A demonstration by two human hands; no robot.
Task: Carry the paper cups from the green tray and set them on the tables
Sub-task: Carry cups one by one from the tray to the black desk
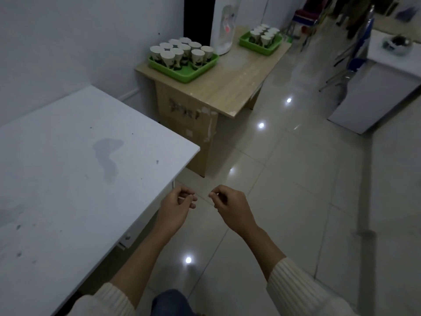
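Several white paper cups (180,52) with green print stand in a green tray (193,73) on a wooden table (232,83) ahead. A second green tray (262,49) with several cups (264,34) sits farther back on the same table. My left hand (176,207) and my right hand (230,207) hang in front of me over the tiled floor, well short of the trays. Both have loosely curled fingers and hold nothing.
A white table (68,167) with grey stains fills the left, its corner beside my left hand. A white dispenser (224,26) stands between the trays. Another white table (391,65) with a metal bowl (397,42) is at the right, with chairs (305,19) behind.
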